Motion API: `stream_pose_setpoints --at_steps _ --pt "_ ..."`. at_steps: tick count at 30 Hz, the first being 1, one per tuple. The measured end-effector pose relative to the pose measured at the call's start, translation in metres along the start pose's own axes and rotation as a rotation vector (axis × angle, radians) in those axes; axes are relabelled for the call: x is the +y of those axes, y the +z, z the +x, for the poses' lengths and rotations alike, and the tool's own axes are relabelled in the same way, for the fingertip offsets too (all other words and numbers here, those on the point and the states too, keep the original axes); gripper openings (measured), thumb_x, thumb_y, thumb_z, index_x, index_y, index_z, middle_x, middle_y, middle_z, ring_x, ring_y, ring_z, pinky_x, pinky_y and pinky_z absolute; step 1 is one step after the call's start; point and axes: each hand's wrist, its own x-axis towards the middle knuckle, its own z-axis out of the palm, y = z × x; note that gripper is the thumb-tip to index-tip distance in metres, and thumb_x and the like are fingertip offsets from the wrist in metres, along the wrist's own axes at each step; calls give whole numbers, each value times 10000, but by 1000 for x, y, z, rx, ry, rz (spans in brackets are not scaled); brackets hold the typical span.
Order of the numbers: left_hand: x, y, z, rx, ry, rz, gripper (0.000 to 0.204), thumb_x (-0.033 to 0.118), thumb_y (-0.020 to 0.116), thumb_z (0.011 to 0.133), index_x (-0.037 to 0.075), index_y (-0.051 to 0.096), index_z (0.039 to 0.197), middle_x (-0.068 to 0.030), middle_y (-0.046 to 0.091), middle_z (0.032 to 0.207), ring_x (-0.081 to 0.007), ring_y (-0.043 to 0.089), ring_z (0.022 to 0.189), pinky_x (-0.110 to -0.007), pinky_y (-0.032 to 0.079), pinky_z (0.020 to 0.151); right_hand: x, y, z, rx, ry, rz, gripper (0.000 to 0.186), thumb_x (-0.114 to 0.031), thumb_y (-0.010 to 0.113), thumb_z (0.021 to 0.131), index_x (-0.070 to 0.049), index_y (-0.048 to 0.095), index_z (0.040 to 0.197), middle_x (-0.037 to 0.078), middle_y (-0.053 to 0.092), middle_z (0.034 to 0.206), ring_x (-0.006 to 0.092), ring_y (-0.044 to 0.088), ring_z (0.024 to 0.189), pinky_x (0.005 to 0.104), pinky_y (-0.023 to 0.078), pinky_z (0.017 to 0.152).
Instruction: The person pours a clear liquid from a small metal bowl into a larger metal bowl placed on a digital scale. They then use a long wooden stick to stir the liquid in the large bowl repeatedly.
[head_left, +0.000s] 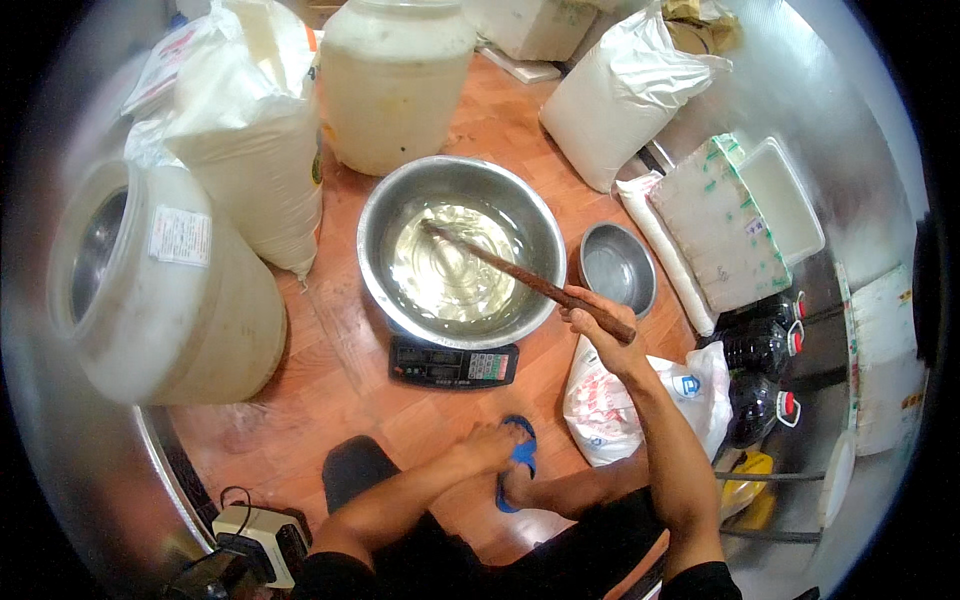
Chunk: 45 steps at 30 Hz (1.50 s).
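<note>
Wooden stick (510, 268) lies aslant across a steel basin (376, 255), its long axis running from far left to near right, the far-left tip in the clear liquid (450, 285) and the thick end past the right rim. The right hand (616, 352) grasps it near that end, fingers wrapped round. The left hand (485, 447) is by a blue sandal (521, 452); whether its fingers clasp anything, I cannot tell. At left, a plastic drum (220, 330) bears a white label (180, 237), too small to read; at right, a white bag (605, 405) has red and blue print.
</note>
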Motion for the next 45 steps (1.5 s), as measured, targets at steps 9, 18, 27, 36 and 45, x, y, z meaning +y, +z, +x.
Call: stream_pose_setpoints --at_steps 9,18,27,36,45 --pt "-16 22 8 44 -29 3 752 387 734 857 27 442 1450 -207 529 1422 -400 563 1247 -553 471 984 -53 -62 -13 414 220 48 283 -221 675 951 36 732 1056 98 707 760 160 670 639 268 564 624" --pt "0 1 1 -5 -3 -6 709 393 728 859 76 458 1432 -173 542 1393 -399 580 1227 -590 462 962 -13 -13 -2 142 13 -22 294 -204 676 964 10 720 1160 68 725 848 115 680 731 248 540 672" --pt "-11 20 11 44 20 14 819 410 733 864 -4 388 1481 -247 544 1374 -427 585 1205 -569 462 980 -28 -56 -13 581 95 -83 314 -269 629 981 25 740 984 62 688 726 126 634 631 248 498 578" --pt "-1 1 2 -27 38 21 822 408 711 886 -35 373 1490 -273 536 1390 -423 557 1244 -575 454 985 -30 -43 -12 335 202 103 330 -264 652 975 44 731 1061 102 726 805 139 675 670 280 542 606" --pt "3 6 7 -42 25 24 835 410 714 886 -48 364 1490 -270 551 1372 -409 546 1264 -563 443 1014 -11 -30 -13 296 6 -51 268 -179 711 943 38 729 1099 44 724 873 101 652 777 255 532 710"
